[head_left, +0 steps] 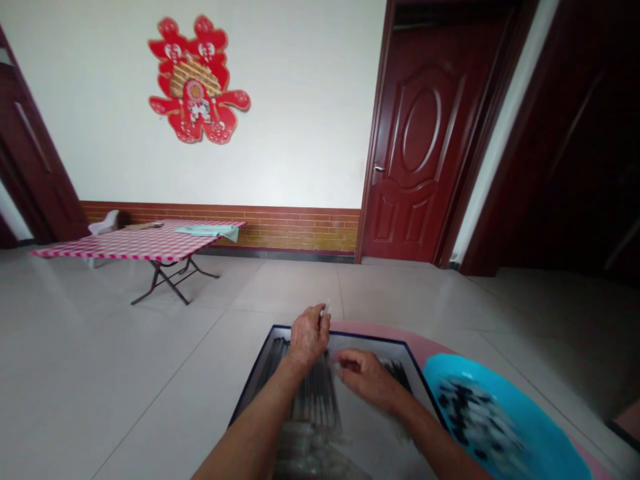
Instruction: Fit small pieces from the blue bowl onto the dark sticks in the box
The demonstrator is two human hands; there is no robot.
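My left hand (309, 335) is raised over the far side of a shallow, dark-rimmed tray (367, 433). Its fingers are closed on a small whitish piece (326, 309) whose tip sticks up past the fingertips. Lower and to the right, my right hand (367, 379) is over the tray with curled fingers, blurred by motion. What it holds, if anything, I cannot make out. Below my left hand lies a row of thin dark rods (320, 393), side by side. Clear, blurred pieces (315, 450) lie at the near end, and more dark rods (397, 372) are beyond my right hand.
A blue basin (545, 420) with many loose white and black pieces (475, 420) stands right of the tray on a pink surface (420, 343). Farther left is a low folding table (145, 243) with a checked cover. A red door (420, 133) is at the back.
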